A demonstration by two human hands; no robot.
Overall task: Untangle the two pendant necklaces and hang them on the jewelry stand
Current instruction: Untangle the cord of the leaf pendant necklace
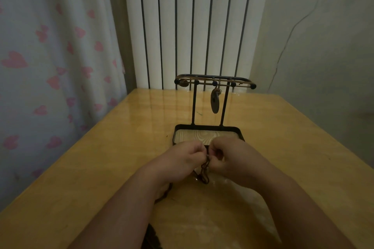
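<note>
Hands meet at mid-table, just before the stand's near rim: left hand (183, 157) and right hand (228, 154), fingers curled, both pinching a dark cord (204, 172) between them. On the glossy table (101, 168) the stand (193, 105) sits toward the far edge. One necklace (243, 82) already hangs there, pendant (214, 102) dangling between the posts. The second is left to do. Its cord droops in loops and trails under the left wrist toward the near edge, likely still knotted
</note>
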